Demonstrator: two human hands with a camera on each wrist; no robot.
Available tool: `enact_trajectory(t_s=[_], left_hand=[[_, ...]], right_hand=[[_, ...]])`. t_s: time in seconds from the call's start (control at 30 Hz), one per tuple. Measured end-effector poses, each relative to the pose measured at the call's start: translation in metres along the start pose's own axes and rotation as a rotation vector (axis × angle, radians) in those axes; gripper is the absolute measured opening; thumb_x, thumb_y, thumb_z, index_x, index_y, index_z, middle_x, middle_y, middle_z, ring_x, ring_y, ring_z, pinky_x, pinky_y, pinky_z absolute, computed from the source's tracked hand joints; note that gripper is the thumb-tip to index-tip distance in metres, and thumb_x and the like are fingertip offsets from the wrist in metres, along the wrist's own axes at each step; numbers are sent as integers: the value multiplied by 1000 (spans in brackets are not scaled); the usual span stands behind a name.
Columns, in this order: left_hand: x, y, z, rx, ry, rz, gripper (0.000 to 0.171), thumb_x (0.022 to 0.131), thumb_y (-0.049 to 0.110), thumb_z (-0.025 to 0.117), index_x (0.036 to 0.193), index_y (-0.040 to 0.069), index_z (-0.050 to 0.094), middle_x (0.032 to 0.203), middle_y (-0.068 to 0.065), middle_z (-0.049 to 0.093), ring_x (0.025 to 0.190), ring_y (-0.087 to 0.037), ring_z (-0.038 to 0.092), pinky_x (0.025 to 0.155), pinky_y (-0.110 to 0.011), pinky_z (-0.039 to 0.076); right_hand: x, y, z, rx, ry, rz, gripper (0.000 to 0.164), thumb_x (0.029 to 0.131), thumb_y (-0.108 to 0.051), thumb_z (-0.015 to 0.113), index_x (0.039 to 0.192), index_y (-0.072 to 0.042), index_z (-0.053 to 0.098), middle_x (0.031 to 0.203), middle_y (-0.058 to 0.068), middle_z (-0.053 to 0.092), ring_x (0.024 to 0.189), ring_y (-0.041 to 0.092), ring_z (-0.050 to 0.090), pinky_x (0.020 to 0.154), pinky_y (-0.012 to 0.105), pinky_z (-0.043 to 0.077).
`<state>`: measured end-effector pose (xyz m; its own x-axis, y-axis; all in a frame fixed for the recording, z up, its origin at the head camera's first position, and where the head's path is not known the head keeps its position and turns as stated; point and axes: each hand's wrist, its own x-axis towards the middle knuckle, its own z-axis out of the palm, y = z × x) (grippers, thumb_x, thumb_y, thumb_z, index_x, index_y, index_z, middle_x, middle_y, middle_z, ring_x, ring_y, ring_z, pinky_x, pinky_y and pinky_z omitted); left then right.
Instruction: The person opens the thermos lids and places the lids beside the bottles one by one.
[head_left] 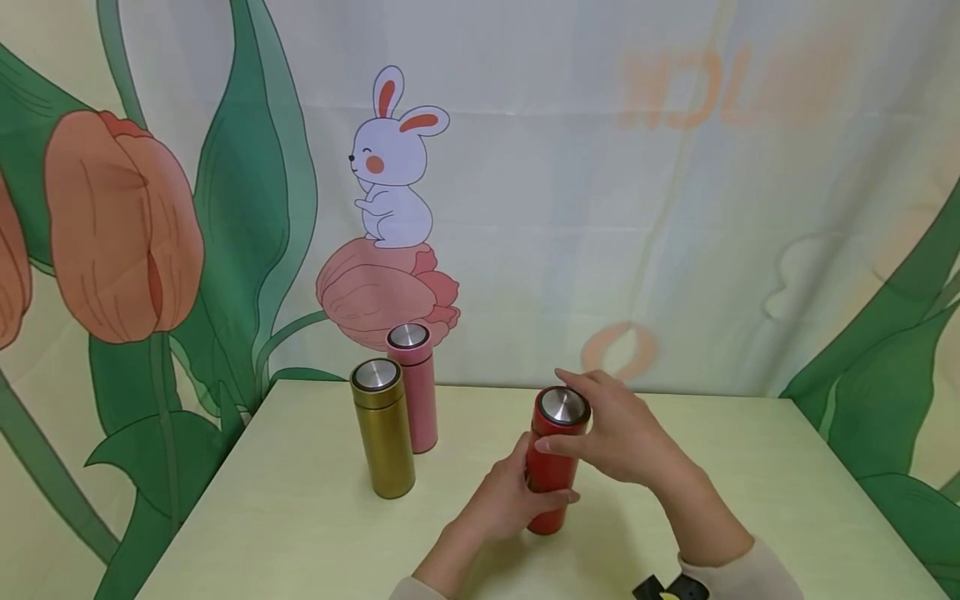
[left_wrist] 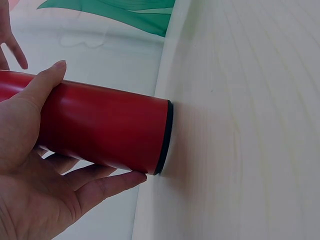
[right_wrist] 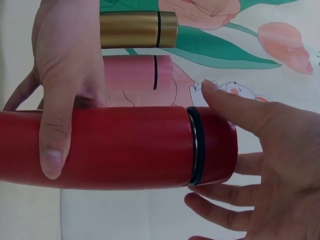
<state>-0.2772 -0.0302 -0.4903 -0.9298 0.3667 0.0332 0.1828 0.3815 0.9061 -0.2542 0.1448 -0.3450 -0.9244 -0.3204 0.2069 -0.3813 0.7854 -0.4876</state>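
A red thermos bottle (head_left: pixel 552 462) stands nearly upright over the table, its black base rim right by the tabletop in the left wrist view. My left hand (head_left: pixel 504 493) grips its lower body, with the thumb on one side and the fingers on the other. Around the lid (right_wrist: pixel 216 145) of the same bottle is my right hand (head_left: pixel 619 429). In the right wrist view its thumb overlaps the lid's edge, while the other fingers are spread and fairly straight behind it. A dark ring separates the lid from the body.
To the left on the pale table (head_left: pixel 277 500) stand a gold thermos bottle (head_left: pixel 387 446) and, just behind it, a pink one (head_left: pixel 422 400). A printed cloth backdrop (head_left: pixel 525 208) with a rabbit and tulips hangs behind the table.
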Motion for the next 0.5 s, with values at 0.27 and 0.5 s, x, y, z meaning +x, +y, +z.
enact_trajectory(t_s=[0.27,0.5], left_hand=[[0,0,0,6,-7,-18,72,84,56,81,142,38,41,132,3,68,121,-20,65,103,-52,54],[0,1,0,-17,-16,-49,81,84,58,81,149,35,38,132,5,68,122,-20,64,106,-53,52]], right_hand=[[-5,-16,6,-198,126,60,92,80,-59,84,149,-6,54,130,14,64,115,35,63,92,52,54],[-7,-28,16,-340,225,78,86,76,-63,84,136,-4,64,110,13,65,90,31,64,77,48,54]])
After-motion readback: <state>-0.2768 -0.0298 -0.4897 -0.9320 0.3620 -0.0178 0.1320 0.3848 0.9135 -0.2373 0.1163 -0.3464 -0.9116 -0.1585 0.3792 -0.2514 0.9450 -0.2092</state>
